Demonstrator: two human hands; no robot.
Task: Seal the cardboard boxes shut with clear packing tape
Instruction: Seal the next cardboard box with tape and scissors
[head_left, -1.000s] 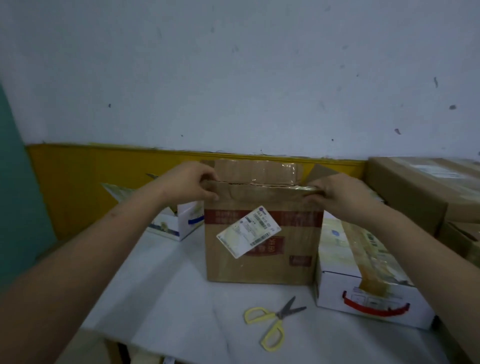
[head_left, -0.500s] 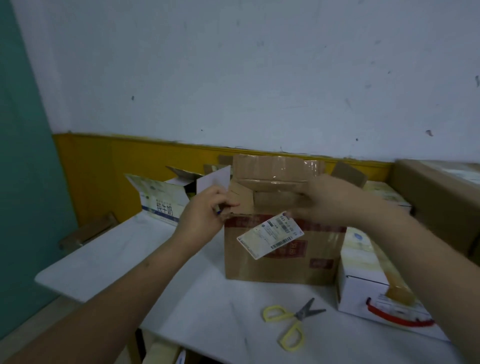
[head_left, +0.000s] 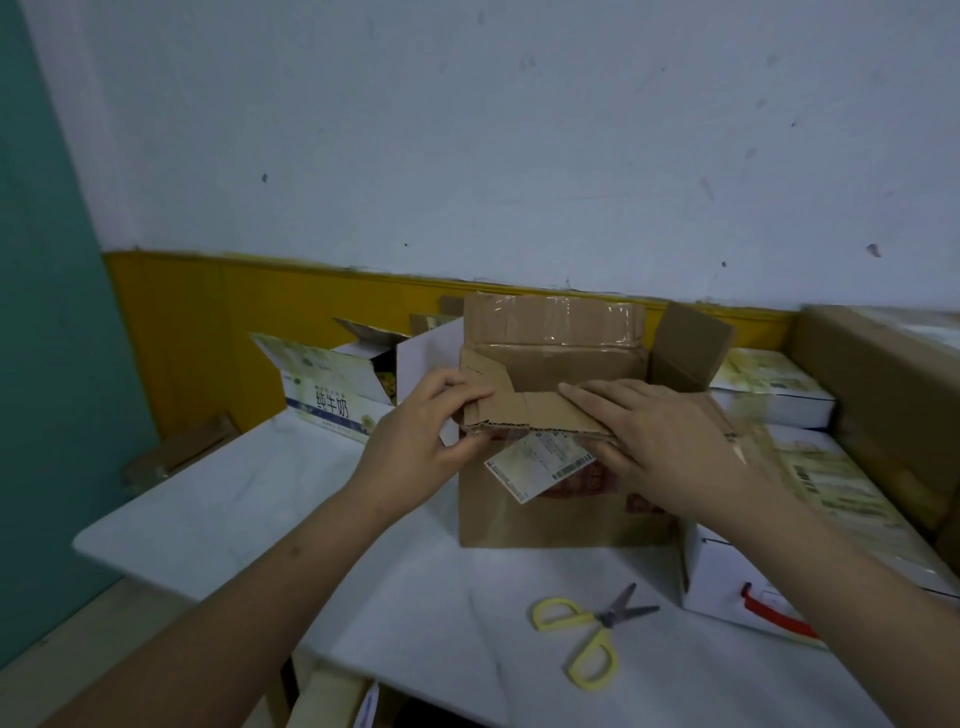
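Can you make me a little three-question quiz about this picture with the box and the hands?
1. True or false: the back flap of the brown cardboard box stands upright.
2. Which hand lies flat on the front flap? A) left hand B) right hand
3. What tool with yellow handles lies on the white table in front of the box?

Key
1. True; the back flap is up and the box is open.
2. B; the right hand presses on it with straight fingers, while the left hand pinches the flap's left end.
3. The scissors.
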